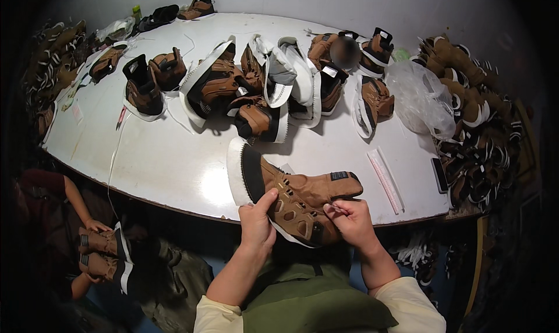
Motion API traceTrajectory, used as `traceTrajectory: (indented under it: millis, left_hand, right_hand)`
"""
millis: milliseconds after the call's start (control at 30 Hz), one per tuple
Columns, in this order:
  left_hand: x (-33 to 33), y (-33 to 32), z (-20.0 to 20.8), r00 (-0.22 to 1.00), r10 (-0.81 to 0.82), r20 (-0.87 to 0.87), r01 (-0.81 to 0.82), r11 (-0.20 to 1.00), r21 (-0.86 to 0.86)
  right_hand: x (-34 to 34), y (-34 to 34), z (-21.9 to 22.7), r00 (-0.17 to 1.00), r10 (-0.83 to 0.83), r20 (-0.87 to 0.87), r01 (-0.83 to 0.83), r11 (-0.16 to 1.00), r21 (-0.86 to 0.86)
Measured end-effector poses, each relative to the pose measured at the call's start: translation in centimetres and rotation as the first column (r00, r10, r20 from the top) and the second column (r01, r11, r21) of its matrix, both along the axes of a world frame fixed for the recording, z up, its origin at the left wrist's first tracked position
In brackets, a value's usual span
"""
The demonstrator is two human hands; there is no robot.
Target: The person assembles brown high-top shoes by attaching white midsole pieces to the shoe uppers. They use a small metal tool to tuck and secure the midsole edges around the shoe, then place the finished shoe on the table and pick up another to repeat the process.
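Observation:
A brown boot upper [294, 196] with a white sole edge and black lining lies at the near edge of the white table [169, 164]. My left hand [257, 221] grips its left side, thumb on the black lining. Pinched at the upper's right side near the tongue is my right hand [351, 218], holding what looks like a thin thread or lace end; it is too small to be sure.
Several more brown boot uppers [233, 88] stand in the table's middle. A clear plastic bag [419, 97], a white ruler [385, 180] and a dark phone [439, 174] lie at right. Piles of uppers [477, 117] flank both sides. Another person's hands [96, 245] hold an upper at lower left.

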State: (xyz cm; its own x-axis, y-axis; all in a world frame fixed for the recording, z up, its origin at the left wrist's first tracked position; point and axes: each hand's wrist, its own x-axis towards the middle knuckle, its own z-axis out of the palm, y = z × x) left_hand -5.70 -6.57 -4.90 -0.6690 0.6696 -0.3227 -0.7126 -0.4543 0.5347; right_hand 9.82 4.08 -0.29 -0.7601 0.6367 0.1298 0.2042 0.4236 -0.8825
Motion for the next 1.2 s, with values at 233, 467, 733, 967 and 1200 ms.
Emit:
traceTrajectory:
  millis: [233, 467, 733, 967, 1200]
  left_hand:
    - [0.1, 0.1, -0.3, 1.000, 0.004, -0.023, -0.003, 1.000, 0.027]
    - [-1.0, 0.9, -0.5, 1.000, 0.017, -0.015, -0.017, 1.000, 0.009]
    - [-5.2, 2.5, -5.0, 0.995, -0.090, 0.039, 0.089, 0.996, 0.022]
    - [-5.6, 2.9, -4.5, 0.968, -0.170, 0.185, 0.161, 0.985, 0.060]
    - [-7.1, 4.3, -3.9, 0.918, -0.196, 0.345, 0.166, 0.979, 0.115]
  right_hand:
    - [0.0, 0.3, -0.2, 0.999, -0.022, 0.031, 0.023, 0.999, -0.047]
    - [0.0, 1.0, -0.6, 0.981, -0.087, -0.174, 0.090, 0.996, 0.011]
    - [3.0, 5.4, -0.6, 0.988, 0.023, -0.152, -0.027, 0.999, -0.020]
    - [4.5, 6.9, -2.6, 0.894, 0.421, -0.151, -0.429, 0.903, -0.021]
    - [4.2, 6.6, -1.5, 0.915, 0.398, -0.071, -0.400, 0.916, -0.027]
